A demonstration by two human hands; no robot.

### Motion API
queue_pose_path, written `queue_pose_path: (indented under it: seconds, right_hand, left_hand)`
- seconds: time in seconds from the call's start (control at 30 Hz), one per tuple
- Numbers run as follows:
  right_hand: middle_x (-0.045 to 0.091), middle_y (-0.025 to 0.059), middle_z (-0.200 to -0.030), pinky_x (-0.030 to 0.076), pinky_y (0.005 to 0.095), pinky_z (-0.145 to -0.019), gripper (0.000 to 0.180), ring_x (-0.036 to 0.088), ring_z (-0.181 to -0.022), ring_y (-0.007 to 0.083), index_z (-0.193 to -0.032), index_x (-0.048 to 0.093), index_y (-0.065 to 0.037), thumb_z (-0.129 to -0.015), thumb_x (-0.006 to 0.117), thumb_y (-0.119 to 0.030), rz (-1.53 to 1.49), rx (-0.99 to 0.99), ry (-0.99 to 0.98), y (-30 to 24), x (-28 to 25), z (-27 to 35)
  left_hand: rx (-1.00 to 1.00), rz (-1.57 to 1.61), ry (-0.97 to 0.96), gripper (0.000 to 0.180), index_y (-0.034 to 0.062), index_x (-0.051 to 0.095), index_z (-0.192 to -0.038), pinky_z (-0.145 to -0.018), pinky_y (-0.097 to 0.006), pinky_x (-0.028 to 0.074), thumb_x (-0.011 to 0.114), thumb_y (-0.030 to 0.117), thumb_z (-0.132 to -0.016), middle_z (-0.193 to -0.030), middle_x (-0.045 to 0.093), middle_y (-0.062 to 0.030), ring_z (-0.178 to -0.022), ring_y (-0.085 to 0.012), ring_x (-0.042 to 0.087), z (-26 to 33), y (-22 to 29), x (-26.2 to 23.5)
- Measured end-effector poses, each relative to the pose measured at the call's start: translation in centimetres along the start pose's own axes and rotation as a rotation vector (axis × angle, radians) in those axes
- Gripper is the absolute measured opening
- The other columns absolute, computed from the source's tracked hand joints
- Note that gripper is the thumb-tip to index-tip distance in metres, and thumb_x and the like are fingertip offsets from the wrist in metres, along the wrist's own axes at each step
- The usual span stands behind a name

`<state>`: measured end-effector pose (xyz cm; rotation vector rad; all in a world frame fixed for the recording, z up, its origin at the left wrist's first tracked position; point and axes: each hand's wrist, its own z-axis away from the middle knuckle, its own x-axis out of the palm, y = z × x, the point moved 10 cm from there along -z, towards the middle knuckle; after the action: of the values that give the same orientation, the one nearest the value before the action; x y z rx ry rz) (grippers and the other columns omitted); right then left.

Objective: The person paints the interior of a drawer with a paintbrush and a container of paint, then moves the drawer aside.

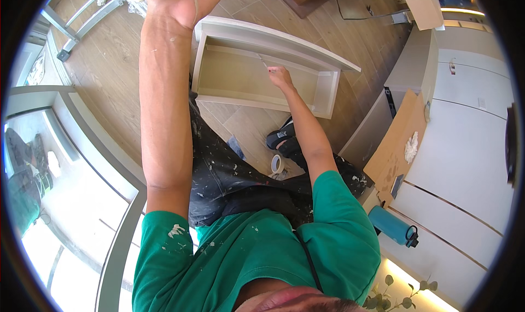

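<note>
A shallow beige drawer (246, 74) with a pale front panel lies on the wooden floor ahead of me. Over its inside, my right hand (280, 78) is closed around a slim, light-coloured tool (261, 59); its exact kind is too small to make out. High in the picture and close to the camera is my left hand (186, 3), with pale smears on the wrist. The upper edge cuts off its fingers, so anything in them is hidden. White spots mark my dark trousers (219, 169).
A tape roll (277, 163) lies by my legs. To the right are cardboard (394, 142) with crumpled white paper (411, 147), a teal bottle (391, 225) and white cabinets (465, 131). A metal ladder (82, 24) stands far left; a glass-paned frame (90, 148) is near left.
</note>
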<state>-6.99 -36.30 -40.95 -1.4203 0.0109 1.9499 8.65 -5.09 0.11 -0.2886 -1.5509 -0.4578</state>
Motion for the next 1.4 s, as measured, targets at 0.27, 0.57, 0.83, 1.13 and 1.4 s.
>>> queue_pose_path:
  seconds: [0.27, 0.57, 0.83, 1.13, 1.4]
  right_hand:
    - [0.073, 0.0148, -0.110, 0.054, 0.0399, -0.092, 0.033, 0.069, -0.106, 0.0336, -0.112, 0.077, -0.023, -0.084, 0.060, -0.027, 0.005, 0.029, 0.013, 0.2, -0.5, 0.0]
    - [0.073, 0.0132, -0.113, 0.054, 0.0399, -0.092, 0.033, 0.069, -0.107, 0.0333, -0.111, 0.077, -0.023, -0.083, 0.060, -0.026, -0.011, 0.044, -0.004, 0.6, -0.6, -0.2]
    - [0.072, 0.0128, -0.116, 0.053, 0.0392, -0.094, 0.034, 0.068, -0.110, 0.0334, -0.111, 0.077, -0.024, -0.082, 0.059, -0.025, 0.016, 0.040, 0.018, 1.3, -0.9, -0.6]
    - [0.071, 0.0133, -0.119, 0.053, 0.0383, -0.095, 0.034, 0.067, -0.112, 0.0329, -0.111, 0.078, -0.024, -0.081, 0.060, -0.025, -0.005, 0.118, -0.006, 2.1, -1.1, -0.5]
    - [0.071, 0.0115, -0.121, 0.052, 0.0381, -0.097, 0.035, 0.066, -0.114, 0.0328, -0.111, 0.077, -0.023, -0.082, 0.058, -0.023, -0.003, 0.132, -0.009, 3.1, -1.5, -0.6]
  left_hand:
    - [-0.017, 0.004, -0.086, 0.061, 0.0010, 0.044, -0.142, -0.104, -0.054, 0.043, 0.028, 0.048, -0.107, -0.140, 0.053, -0.0202, -0.126, -0.0353, 0.052, -0.3, 0.2, 0.1]
    - [-0.007, -0.012, -0.043, 0.061, 0.0010, 0.045, -0.142, -0.103, -0.053, 0.044, 0.027, 0.049, -0.107, -0.139, 0.053, -0.0198, -0.126, -0.0351, 0.052, -0.2, 0.4, 0.0]
    - [-0.014, -0.025, -0.057, 0.062, 0.0011, 0.045, -0.142, -0.103, -0.054, 0.043, 0.027, 0.049, -0.107, -0.140, 0.053, -0.0201, -0.126, -0.0357, 0.052, -0.2, 0.3, 0.2]
    - [-0.007, -0.017, -0.017, 0.062, 0.0001, 0.044, -0.143, -0.104, -0.054, 0.043, 0.029, 0.048, -0.107, -0.140, 0.052, -0.0217, -0.126, -0.0369, 0.051, -0.1, 0.4, 0.0]
    - [0.005, -0.015, 0.014, 0.061, -0.0002, 0.044, -0.142, -0.104, -0.055, 0.043, 0.030, 0.048, -0.107, -0.140, 0.051, -0.0219, -0.126, -0.0372, 0.051, -0.1, 0.3, 0.0]
